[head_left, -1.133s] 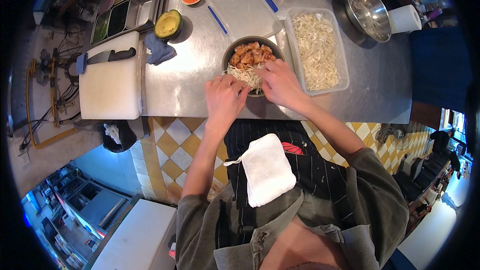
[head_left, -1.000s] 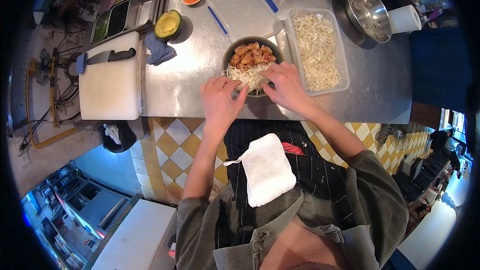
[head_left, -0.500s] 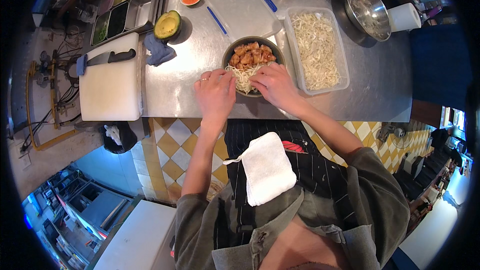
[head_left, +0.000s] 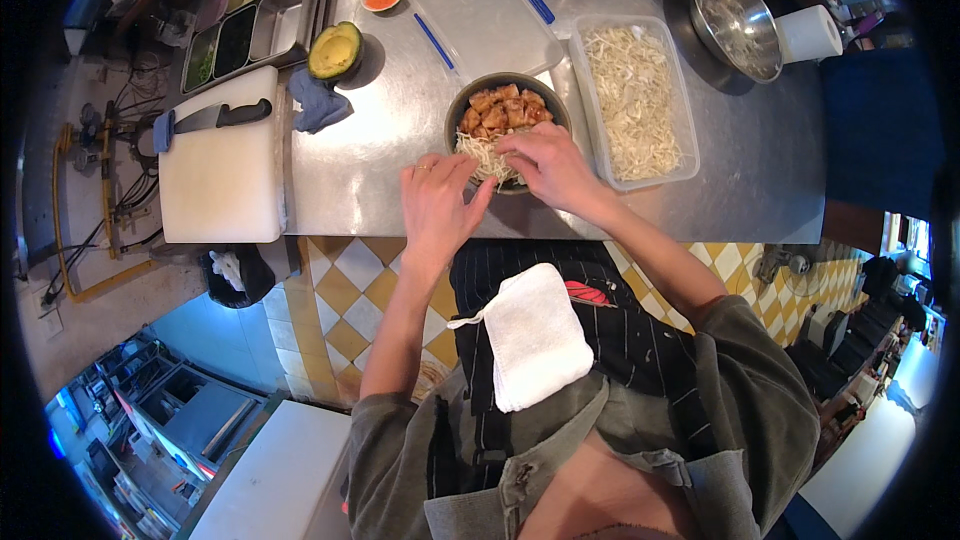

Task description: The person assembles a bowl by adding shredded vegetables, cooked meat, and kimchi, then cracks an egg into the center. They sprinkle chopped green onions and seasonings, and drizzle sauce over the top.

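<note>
A dark round bowl [head_left: 452,118] stands near the front edge of the steel counter. Glazed brown chunks [head_left: 505,108] fill its far half, and pale shredded vegetable [head_left: 482,154], perhaps bean sprouts, lies in the near half. My left hand [head_left: 438,202] is at the bowl's near left rim, thumb and fingers apart, fingertips touching the shreds. From the right, my right hand [head_left: 553,168] reaches over the rim with its fingers bent together on the shreds. Right of the bowl, a clear plastic tub [head_left: 690,130] holds more of the same shreds.
Behind the bowl lies a translucent lid [head_left: 480,15] with blue clips. To the left are a halved avocado [head_left: 335,50], a blue cloth [head_left: 318,102], and a knife [head_left: 225,114] on a white cutting board [head_left: 220,185]. A metal bowl [head_left: 735,20] tilts at the far right.
My left hand has turned slightly, and its thumb has spread away from the fingers. My right fingers have shifted a little farther into the bowl. The shreds sit bunched closer together.
</note>
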Demonstrator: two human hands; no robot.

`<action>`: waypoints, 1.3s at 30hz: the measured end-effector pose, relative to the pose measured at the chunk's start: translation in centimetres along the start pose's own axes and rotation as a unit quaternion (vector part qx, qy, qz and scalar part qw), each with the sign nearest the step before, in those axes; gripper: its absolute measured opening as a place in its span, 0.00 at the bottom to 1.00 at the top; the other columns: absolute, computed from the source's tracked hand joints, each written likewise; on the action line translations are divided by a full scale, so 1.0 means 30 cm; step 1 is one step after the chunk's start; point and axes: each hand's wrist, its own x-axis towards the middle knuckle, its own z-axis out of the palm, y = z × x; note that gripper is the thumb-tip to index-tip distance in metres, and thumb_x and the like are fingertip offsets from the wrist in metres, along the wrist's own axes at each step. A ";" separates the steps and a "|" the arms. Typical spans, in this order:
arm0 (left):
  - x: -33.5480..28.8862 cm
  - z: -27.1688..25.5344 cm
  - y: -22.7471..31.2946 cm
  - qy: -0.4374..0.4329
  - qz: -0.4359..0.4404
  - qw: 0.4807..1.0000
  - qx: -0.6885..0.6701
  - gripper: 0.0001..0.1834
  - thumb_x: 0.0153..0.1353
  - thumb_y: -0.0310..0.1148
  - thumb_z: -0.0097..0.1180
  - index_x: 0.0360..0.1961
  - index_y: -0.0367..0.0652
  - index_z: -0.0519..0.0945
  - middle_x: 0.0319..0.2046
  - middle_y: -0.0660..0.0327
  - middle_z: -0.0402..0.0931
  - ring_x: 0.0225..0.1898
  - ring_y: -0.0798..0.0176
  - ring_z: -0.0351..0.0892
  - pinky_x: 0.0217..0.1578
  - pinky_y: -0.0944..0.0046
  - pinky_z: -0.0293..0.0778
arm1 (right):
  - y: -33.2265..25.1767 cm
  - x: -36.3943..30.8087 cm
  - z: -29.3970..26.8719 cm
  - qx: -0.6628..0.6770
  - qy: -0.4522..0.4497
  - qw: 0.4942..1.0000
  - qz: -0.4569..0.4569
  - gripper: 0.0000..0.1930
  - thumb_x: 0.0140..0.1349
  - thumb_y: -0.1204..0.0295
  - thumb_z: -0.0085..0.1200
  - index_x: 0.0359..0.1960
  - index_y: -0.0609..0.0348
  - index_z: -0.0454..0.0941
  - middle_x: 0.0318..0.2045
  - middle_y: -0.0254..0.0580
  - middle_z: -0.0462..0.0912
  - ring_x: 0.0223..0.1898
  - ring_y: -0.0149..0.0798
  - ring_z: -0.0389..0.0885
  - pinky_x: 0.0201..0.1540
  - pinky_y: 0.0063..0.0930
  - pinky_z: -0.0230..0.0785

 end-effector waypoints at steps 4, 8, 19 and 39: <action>-0.017 0.052 0.030 0.045 -0.037 0.998 0.032 0.14 0.42 0.40 0.69 0.29 0.47 0.82 0.32 0.66 0.80 0.38 0.60 0.75 0.39 0.59 0.62 | -0.019 -0.016 -0.062 -0.036 0.008 0.999 0.002 0.08 0.49 0.75 0.60 0.32 0.58 0.81 0.31 0.39 0.81 0.38 0.43 0.75 0.42 0.36 0.65; 0.000 0.061 0.068 0.066 -0.093 0.992 0.055 0.12 0.41 0.40 0.70 0.25 0.48 0.80 0.29 0.67 0.77 0.36 0.60 0.74 0.38 0.59 0.62 | 0.014 -0.029 -0.060 -0.083 -0.032 0.996 -0.025 0.07 0.47 0.74 0.61 0.30 0.57 0.81 0.28 0.38 0.80 0.35 0.43 0.74 0.41 0.36 0.64; -0.046 0.073 0.066 -0.008 0.046 0.999 0.028 0.06 0.47 0.34 0.65 0.27 0.49 0.82 0.29 0.68 0.75 0.36 0.61 0.73 0.36 0.59 0.62 | 0.010 0.015 -0.037 -0.096 -0.046 0.994 -0.035 0.06 0.47 0.73 0.61 0.28 0.57 0.81 0.26 0.38 0.79 0.35 0.42 0.75 0.42 0.35 0.63; -0.051 0.084 0.022 0.036 0.051 0.998 -0.024 0.08 0.46 0.36 0.67 0.28 0.50 0.81 0.27 0.68 0.74 0.33 0.63 0.73 0.34 0.60 0.61 | 0.238 0.139 -0.435 -0.275 -0.164 0.947 0.003 0.15 0.45 0.72 0.60 0.38 0.59 0.82 0.34 0.46 0.80 0.41 0.49 0.78 0.46 0.39 0.70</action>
